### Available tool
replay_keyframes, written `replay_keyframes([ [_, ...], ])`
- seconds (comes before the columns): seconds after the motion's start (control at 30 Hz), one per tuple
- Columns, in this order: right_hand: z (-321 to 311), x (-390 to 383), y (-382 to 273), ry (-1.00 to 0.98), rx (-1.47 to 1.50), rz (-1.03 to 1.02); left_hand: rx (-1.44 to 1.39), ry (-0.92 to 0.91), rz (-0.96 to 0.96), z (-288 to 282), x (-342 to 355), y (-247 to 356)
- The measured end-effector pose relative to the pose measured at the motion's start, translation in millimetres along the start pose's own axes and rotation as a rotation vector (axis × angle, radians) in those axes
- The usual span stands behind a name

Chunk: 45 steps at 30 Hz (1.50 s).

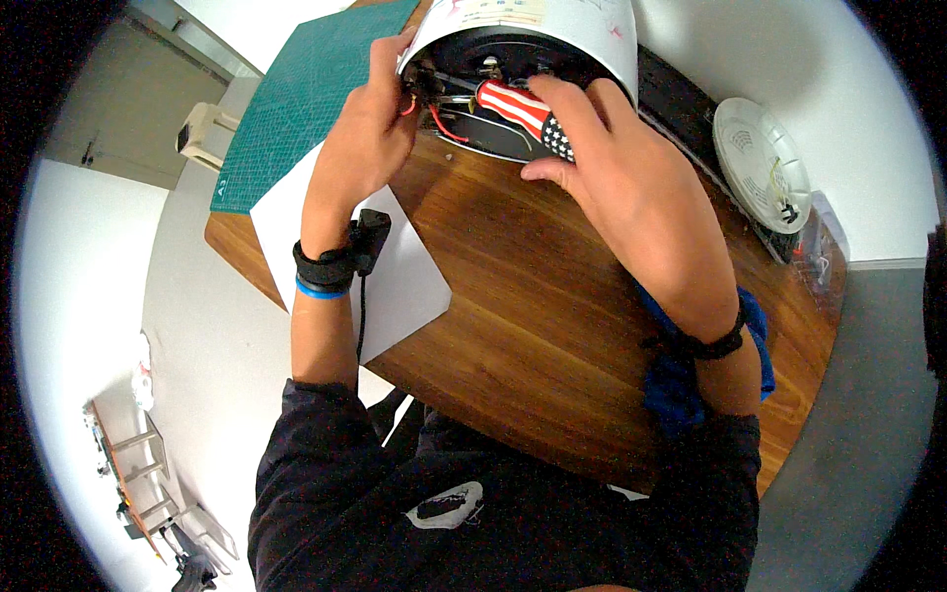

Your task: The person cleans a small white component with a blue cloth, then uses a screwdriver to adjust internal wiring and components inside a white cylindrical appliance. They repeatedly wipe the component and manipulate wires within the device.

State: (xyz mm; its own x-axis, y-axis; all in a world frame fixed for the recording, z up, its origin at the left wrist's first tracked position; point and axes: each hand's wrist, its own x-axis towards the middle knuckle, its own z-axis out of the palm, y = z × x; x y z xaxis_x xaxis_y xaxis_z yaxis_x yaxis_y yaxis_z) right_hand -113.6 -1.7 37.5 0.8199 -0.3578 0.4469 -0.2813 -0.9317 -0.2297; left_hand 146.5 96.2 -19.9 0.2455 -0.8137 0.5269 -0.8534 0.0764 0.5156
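Observation:
A white, rounded appliance housing [582,25] lies on its side at the far edge of the table, its open underside facing me. Inside are a black base, red wires [449,126] and small metal parts. My left hand [365,138] grips the housing's left rim, its fingertips partly hidden among the wires. In my right hand [621,158] is a screwdriver [515,107] with a thick stars-and-stripes handle. Its shaft points left into the opening, near my left fingers; the tip is too dark to make out.
A green cutting mat [286,109] and a white paper sheet [395,281] lie at the left of the wooden table [523,296]. A round vented cover [755,163] leans by the right wall. Blue cloth [676,390] lies beneath my right forearm. A beige stool [205,135] stands beyond the table.

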Motion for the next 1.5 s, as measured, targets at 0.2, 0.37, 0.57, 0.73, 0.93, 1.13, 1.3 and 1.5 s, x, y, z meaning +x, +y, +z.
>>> replay_keyframes([
  [0.2,5.8,0.7,-3.0,-0.008,-0.023,0.008,-0.018,-0.007,0.017,0.3,2.0,-7.9],
  [0.37,4.1,5.8,0.5,0.157,-0.183,-0.266,-0.024,-0.006,-0.011,-2.1,-0.6,-2.7],
  [0.57,8.2,6.5,2.6,0.16,-0.076,-0.201,-0.013,-0.015,-0.027,-0.7,1.9,-1.3],
  [0.73,-2.1,-3.1,-1.0,-0.097,-0.152,-0.051,-0.03,-0.011,-0.023,-0.9,1.2,-1.9],
  [0.93,5.2,-0.9,0.3,0.018,-0.08,-0.105,-0.038,-0.006,-0.002,-0.2,1.2,-2.9],
  [1.13,2.3,7.0,2.8,0.159,-0.081,-0.281,-0.033,-0.016,-0.028,0.3,0.0,-0.4],
  [1.3,7.1,7.0,6.9,0.127,-0.075,-0.257,0.003,-0.004,-0.009,0.8,-0.3,-3.3],
  [1.5,-1.0,-0.8,11.4,-0.094,0.023,-0.12,-0.028,-0.008,-0.003,1.6,0.6,-5.0],
])
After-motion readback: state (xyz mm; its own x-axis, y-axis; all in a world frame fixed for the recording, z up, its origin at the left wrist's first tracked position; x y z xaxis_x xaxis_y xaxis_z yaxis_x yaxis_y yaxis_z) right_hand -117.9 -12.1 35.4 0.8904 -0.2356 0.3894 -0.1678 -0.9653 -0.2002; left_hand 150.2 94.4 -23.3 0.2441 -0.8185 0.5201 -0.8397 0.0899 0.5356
